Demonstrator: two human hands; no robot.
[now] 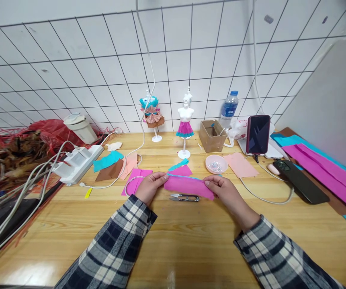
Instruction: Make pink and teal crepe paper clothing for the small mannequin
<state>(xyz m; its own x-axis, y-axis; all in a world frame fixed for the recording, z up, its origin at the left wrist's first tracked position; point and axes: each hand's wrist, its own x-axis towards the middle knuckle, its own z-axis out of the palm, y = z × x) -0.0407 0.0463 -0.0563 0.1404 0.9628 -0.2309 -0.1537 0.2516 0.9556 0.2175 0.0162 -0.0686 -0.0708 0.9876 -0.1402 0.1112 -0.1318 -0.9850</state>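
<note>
Stretched between my two hands is a strip of magenta crepe paper (187, 186) with a thin blue strip along its upper edge. My left hand (151, 186) pinches its left end between thumb and fingers. At the right end, my right hand (224, 192) grips the upper corner. Just below the strip, black-and-silver thread snips (185, 198) lie on the wooden table (173, 241). Beyond it are magenta (181, 170) and blue paper pieces (179, 164). Another magenta piece (132, 182) lies beside my left hand, with a white cable looped over it.
Two small dress-form stands (185, 120) (151, 114) rise at the back, wearing paper clothes. Nearby are a cardboard box (212, 136), a bead bowl (216, 158) and a water bottle (229, 106). Phones (257, 134) (302, 182) sit right; a power strip (79, 162) with cables lies left.
</note>
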